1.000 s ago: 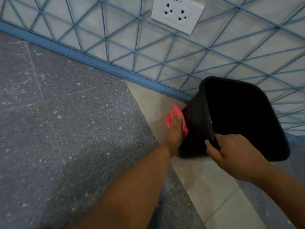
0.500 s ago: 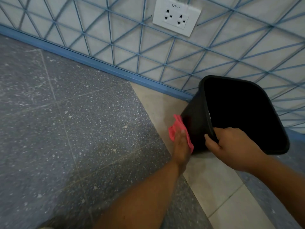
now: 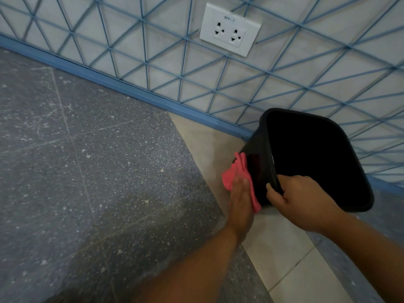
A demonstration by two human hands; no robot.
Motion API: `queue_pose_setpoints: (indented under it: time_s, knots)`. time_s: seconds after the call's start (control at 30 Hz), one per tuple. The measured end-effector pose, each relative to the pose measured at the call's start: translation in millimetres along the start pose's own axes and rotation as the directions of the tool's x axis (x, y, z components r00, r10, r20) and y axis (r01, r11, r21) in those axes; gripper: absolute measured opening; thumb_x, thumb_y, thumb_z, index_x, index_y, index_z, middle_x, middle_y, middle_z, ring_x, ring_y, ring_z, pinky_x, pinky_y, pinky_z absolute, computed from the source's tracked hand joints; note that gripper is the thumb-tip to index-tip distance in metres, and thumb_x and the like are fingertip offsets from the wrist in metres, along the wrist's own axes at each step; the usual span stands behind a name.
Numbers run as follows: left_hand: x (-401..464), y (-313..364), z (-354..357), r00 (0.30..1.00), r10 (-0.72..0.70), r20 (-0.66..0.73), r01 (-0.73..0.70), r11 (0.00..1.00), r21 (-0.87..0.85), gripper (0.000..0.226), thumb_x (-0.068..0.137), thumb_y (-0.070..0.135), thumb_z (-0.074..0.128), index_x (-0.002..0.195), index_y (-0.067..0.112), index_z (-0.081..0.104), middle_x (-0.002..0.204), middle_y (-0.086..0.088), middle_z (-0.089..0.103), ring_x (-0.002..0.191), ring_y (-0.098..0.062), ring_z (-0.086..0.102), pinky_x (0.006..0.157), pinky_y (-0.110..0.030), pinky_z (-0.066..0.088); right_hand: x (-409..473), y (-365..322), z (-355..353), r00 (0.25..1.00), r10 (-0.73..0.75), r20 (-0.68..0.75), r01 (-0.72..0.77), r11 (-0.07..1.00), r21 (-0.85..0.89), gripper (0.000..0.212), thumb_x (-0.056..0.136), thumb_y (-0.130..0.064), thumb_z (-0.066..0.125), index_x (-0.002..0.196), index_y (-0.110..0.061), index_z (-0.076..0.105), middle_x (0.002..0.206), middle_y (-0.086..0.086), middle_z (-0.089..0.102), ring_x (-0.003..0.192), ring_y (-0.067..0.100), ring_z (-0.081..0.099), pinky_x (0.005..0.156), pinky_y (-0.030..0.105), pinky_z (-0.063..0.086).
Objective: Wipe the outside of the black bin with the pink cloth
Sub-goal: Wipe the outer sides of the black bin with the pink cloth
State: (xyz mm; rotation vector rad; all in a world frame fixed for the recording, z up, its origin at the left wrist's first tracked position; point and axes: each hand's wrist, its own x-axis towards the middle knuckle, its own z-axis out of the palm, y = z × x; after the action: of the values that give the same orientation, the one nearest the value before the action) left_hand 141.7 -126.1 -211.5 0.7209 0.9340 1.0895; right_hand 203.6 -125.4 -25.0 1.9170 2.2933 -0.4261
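- At the foot of the wall, where the blue skirting strip (image 3: 135,96) meets the floor (image 3: 98,171), the black bin (image 3: 260,154) is seen tipped, its open mouth turned up toward the camera.
- The bin's near rim is gripped by the right hand (image 3: 303,204): the thumb lies on the outer face and the fingers are hooked over the rim and hidden inside. The tilt is judged to be kept by this grip, so that the side wall is presented to the cloth.
- The pink cloth (image 3: 236,171) is pressed against the bin's left outer wall by the left hand (image 3: 240,202), whose fingers are laid out fairly straight and flat upon it; nothing is pinched. A flat palm is judged to spread the pressure over more of the wall at each pass.
- The cloth is bunched above the fingertips and hangs in a fold beside the palm, touching the bin low on its side, near the base.
- The base of the bin is hidden behind the hands, so it cannot be told how much of it rests on the pale floor tile (image 3: 284,248).
- Only one wall is covered by the cloth; the far sides, next to the wall, are judged to be not yet reachable without the bin being turned.
- A white double socket (image 3: 230,29) is set in the patterned wall above, well apart from the work.
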Motion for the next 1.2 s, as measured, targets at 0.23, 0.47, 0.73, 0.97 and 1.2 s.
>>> queue_pose_setpoints:
  time_s: [0.23, 0.47, 0.73, 0.97, 1.2]
  knots:
    - [15, 11, -1, 1.000, -0.019, 0.014, 0.019, 1.000, 0.006, 0.079, 0.100, 0.080, 0.040, 0.168, 0.044, 0.026, 0.177, 0.007, 0.027, 0.165, -0.015, 0.024, 0.135, -0.050, 0.023, 1, -1, 0, 1.000, -0.001, 0.000, 0.001, 1.000, 0.012, 0.036, 0.095, -0.034, 0.046, 0.061, -0.025, 0.038, 0.051, -0.003, 0.045, 0.045, 0.011, 0.044, 0.047, 0.023, 0.028]
    - [8, 14, -3, 0.999, -0.035, -0.016, 0.035, 0.999, 0.041, 0.083, 0.096, 0.086, 0.031, 0.168, 0.046, 0.018, 0.179, 0.015, 0.016, 0.164, -0.004, 0.017, 0.133, -0.031, 0.016, 1, 1, 2, 1.000, 0.012, -0.011, -0.013, 1.000, -0.018, 0.035, 0.095, -0.036, 0.045, 0.063, -0.024, 0.039, 0.054, -0.001, 0.049, 0.050, 0.014, 0.051, 0.051, 0.029, 0.036]
    - [20, 17, -8, 1.000, 0.006, 0.020, -0.004, 0.999, -0.053, 0.047, 0.118, 0.044, 0.022, 0.164, 0.038, 0.020, 0.160, 0.031, 0.026, 0.126, 0.033, 0.045, 0.112, 0.001, 0.033, 0, -2, -1, 1.000, 0.004, 0.007, -0.004, 1.000, -0.008, 0.038, 0.095, -0.035, 0.046, 0.061, -0.024, 0.036, 0.052, -0.003, 0.045, 0.047, 0.011, 0.045, 0.047, 0.025, 0.028]
    - [14, 1, -8, 1.000, 0.001, 0.024, -0.001, 1.000, -0.001, 0.047, 0.117, 0.051, 0.023, 0.162, 0.043, 0.033, 0.169, 0.012, 0.037, 0.152, 0.008, 0.039, 0.132, -0.027, 0.027, -1, -1, -1, 1.000, -0.010, 0.014, 0.011, 1.000, -0.026, 0.038, 0.096, -0.037, 0.045, 0.061, -0.027, 0.034, 0.053, -0.005, 0.044, 0.048, 0.011, 0.044, 0.047, 0.023, 0.028]
    - [10, 19, 6, 0.999, 0.019, -0.031, -0.020, 0.999, -0.045, 0.065, 0.105, 0.071, 0.040, 0.159, 0.036, 0.047, 0.164, 0.004, 0.051, 0.153, -0.015, 0.047, 0.128, -0.045, 0.038, 0, -3, -1, 1.000, -0.006, 0.013, 0.006, 0.999, -0.032, 0.037, 0.096, -0.037, 0.044, 0.062, -0.028, 0.033, 0.054, -0.004, 0.044, 0.049, 0.011, 0.045, 0.048, 0.025, 0.030]
